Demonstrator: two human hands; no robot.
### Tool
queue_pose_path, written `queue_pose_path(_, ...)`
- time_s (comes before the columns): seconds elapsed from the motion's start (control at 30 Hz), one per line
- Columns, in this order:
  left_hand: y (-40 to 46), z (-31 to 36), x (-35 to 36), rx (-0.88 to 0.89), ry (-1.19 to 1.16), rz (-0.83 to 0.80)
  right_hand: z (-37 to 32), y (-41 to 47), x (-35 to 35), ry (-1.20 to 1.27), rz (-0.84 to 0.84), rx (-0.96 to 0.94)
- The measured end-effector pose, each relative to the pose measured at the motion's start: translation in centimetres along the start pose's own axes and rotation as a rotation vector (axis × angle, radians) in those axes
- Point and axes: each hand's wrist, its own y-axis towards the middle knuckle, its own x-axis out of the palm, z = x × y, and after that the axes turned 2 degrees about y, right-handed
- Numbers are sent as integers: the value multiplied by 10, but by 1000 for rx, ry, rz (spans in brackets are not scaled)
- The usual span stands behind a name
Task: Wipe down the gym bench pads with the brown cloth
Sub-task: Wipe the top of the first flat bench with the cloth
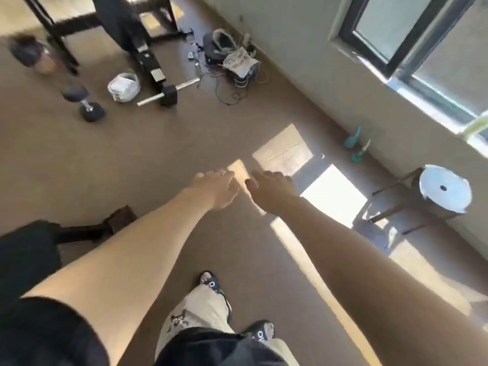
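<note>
Brown cloth not in view; both hands empty, fingers loose.
Left hand [215, 190], right hand [269, 192]; bench pad [116, 19] at eleven o'clock, probably firm, wipeable.

- One head-worn view, looking steeply down and forward; tilted, so the window [412, 35] slants at far right
- Near: both outstretched arms; far: floor [132, 159] and gym bench [124, 25]

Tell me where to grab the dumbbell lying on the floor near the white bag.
Take the dumbbell by the shiny bar between its two dark heads, coming from above with the grip across the bar. It lies on its side on the floor, so the narrow bar sits raised and open to fingers, while the heads look too wide to wrap.
</note>
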Motion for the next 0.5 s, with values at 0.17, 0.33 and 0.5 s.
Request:
queue_pose_path(0.17, -17, -102, 25, -181, -114, -30, -95, 46, 27, -51, -122, -147)
queue_pose_path(0.33, -48, -197, 42, -361, -255, -10, -183, 91, 47, -151, -223, -293)
queue_pose_path(0.5, -83, -263, 60, -528, -379, -5, -260, 120, 61, -231, -315, -423)
